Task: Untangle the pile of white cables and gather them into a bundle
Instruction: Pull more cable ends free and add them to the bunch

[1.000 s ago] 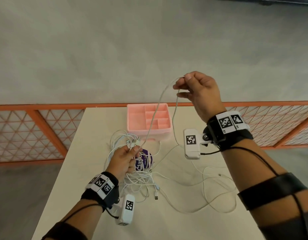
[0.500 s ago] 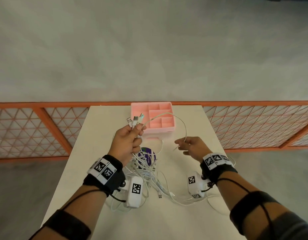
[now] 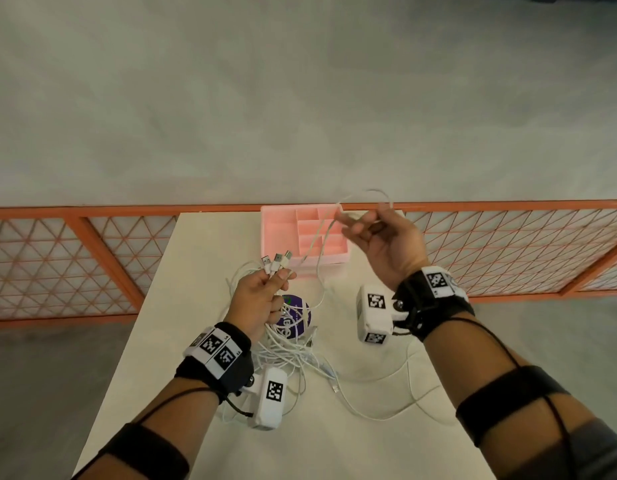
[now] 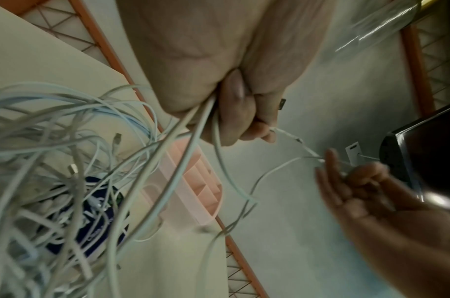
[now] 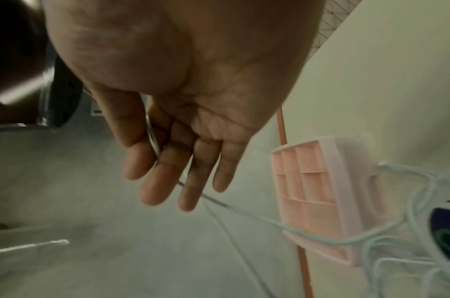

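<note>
A tangle of white cables [image 3: 289, 348] lies on the cream table [image 3: 203, 306], also seen in the left wrist view [image 4: 53, 161]. My left hand [image 3: 262, 292] grips several cable ends in its fist [image 4: 234, 113], and their plugs [image 3: 276, 260] stick up above the fingers. My right hand [image 3: 369, 226] is raised over the pink tray with its fingers straight and spread [image 5: 173, 177]. One thin cable [image 3: 366, 192] loops over those fingers, passing between thumb and forefinger, then drops to the left hand.
A pink compartment tray [image 3: 276, 216] stands at the table's far edge, just beyond the hands. A round purple object [image 3: 295, 320] lies under the tangle. An orange lattice railing [image 3: 92, 213] runs behind the table. Loose cable loops trail across the table's right part [image 3: 407, 379].
My right hand came down from a high pinch to near the table, then rose again over the tray with its fingers straightened. The left hand kept hold of the plug ends and lifted slightly.
</note>
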